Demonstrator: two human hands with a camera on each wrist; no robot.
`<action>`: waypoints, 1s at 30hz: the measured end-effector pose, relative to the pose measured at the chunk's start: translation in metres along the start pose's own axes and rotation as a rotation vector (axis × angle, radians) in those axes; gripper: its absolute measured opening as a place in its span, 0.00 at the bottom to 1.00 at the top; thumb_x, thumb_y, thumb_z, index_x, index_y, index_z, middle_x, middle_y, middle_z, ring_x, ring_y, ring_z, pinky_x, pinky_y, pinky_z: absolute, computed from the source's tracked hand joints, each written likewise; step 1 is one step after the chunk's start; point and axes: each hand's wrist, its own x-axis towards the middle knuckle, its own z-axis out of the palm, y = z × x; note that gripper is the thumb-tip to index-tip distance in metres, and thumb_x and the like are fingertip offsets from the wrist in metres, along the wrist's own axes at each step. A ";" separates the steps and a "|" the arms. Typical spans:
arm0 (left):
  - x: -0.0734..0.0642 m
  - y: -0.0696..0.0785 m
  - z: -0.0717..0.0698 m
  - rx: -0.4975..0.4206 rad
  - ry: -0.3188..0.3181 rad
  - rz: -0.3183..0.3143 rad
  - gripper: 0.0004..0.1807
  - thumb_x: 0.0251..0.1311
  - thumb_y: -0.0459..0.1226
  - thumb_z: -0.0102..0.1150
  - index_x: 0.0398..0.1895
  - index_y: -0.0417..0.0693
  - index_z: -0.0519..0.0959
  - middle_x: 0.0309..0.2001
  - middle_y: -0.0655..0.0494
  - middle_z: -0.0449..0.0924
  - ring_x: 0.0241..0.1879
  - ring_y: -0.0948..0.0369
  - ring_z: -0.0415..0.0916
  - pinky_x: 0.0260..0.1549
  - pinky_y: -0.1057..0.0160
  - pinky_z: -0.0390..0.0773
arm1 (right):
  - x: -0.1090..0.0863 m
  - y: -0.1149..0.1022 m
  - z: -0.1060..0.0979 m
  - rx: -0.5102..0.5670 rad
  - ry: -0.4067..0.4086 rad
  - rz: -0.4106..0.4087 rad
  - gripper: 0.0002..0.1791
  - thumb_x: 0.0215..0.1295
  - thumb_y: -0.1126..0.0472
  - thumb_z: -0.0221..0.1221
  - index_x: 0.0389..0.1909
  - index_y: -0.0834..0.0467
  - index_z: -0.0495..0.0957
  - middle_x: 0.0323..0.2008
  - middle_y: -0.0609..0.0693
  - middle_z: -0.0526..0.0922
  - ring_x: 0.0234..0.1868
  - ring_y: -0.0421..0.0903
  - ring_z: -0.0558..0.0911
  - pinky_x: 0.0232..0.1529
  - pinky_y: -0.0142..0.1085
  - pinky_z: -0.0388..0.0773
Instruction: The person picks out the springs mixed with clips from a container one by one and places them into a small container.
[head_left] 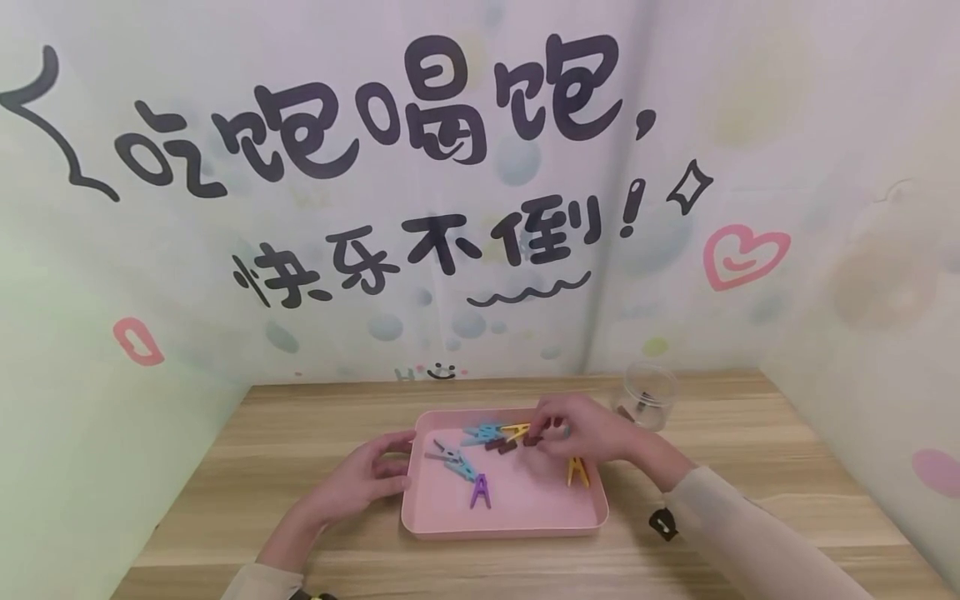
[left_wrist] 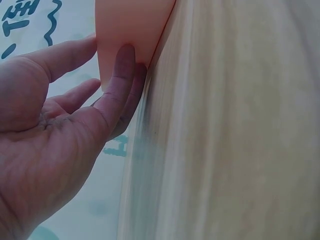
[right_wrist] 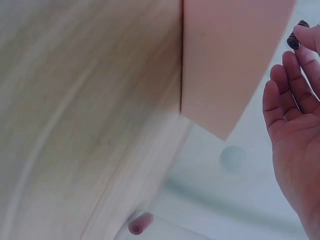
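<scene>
Evidently, the left hand (head_left: 356, 483) only steadies things: its fingertips rest against the outer left wall of a shallow rectangular pink tray (head_left: 504, 532) on a wood-grain bench (head_left: 300, 417), and this grip is loose, fingers apart and curled round nothing. Inside the tray, light-blue plastic clothespins (head_left: 459, 467) lie in the left part and in a bunch toward the back, with a purple plastic clothespin (head_left: 480, 490) nearer the front. Next, small ridged brown cylinders (head_left: 507, 447) lie loose toward the back, close to a yellow plastic clothespin (head_left: 517, 432). Above the tray's back right part is the right hand (head_left: 588, 427); the right wrist view shows its grip together, thumb and forefinger clamped on a small ridged dark brown cylinder (right_wrist: 298, 35). Below that hand, by the right wall, lies another yellow plastic clothespin (head_left: 577, 472). Farther right stands a round clear jar (head_left: 651, 392), with dark pieces showing through it.

The step in hand seems to be picking a cylinder out from among the clothespins. The next move probably calls for a firm pinch and a lift clear of the tray's rim, without dragging the clothespins along.
</scene>
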 end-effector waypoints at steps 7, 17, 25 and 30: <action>0.000 0.000 0.001 0.007 -0.001 0.007 0.40 0.71 0.26 0.64 0.79 0.25 0.54 0.72 0.25 0.62 0.67 0.33 0.73 0.60 0.60 0.83 | -0.008 -0.003 -0.009 0.031 0.039 0.005 0.09 0.67 0.65 0.68 0.44 0.49 0.89 0.44 0.37 0.85 0.46 0.53 0.83 0.47 0.52 0.86; 0.000 -0.001 0.001 0.013 0.008 0.006 0.40 0.70 0.25 0.63 0.79 0.25 0.55 0.72 0.25 0.63 0.66 0.33 0.74 0.59 0.60 0.84 | -0.020 -0.006 -0.030 -0.033 0.149 -0.004 0.13 0.67 0.63 0.69 0.42 0.39 0.86 0.43 0.33 0.86 0.45 0.45 0.83 0.48 0.46 0.86; -0.001 0.001 0.002 -0.002 0.009 0.004 0.41 0.71 0.25 0.63 0.80 0.24 0.53 0.73 0.25 0.62 0.66 0.33 0.73 0.60 0.60 0.83 | -0.033 0.003 -0.050 -0.080 0.250 -0.038 0.12 0.66 0.64 0.72 0.43 0.43 0.87 0.42 0.33 0.87 0.44 0.48 0.84 0.46 0.41 0.86; -0.001 0.002 0.002 0.001 0.009 -0.004 0.41 0.71 0.27 0.64 0.80 0.25 0.54 0.73 0.25 0.62 0.67 0.33 0.73 0.60 0.60 0.83 | -0.042 0.011 -0.062 -0.070 0.315 -0.069 0.14 0.64 0.68 0.73 0.42 0.44 0.87 0.42 0.36 0.87 0.43 0.45 0.84 0.44 0.40 0.86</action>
